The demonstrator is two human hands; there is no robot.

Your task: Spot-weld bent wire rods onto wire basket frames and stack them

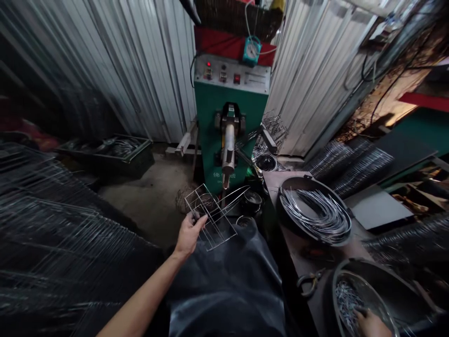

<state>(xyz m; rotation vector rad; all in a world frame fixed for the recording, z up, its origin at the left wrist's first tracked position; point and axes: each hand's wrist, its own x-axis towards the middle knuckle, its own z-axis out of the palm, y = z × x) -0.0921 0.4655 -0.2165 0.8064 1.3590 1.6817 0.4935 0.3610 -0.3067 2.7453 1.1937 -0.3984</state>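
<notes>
1. Lower centre of frame: left hand (189,234) closed on the edge of a welded wire frame (213,217), which tilts up in front of a green welding machine (229,126).
2. Lower right corner: right hand (372,324) among short wire pieces (347,302) in a round metal bowl (334,299); grip cannot be told.

Gap for left hand (189,234) between wire-rack stack (70,234) and spot welder (210,140); black tub (280,215) blocks right hand (372,324)
</notes>
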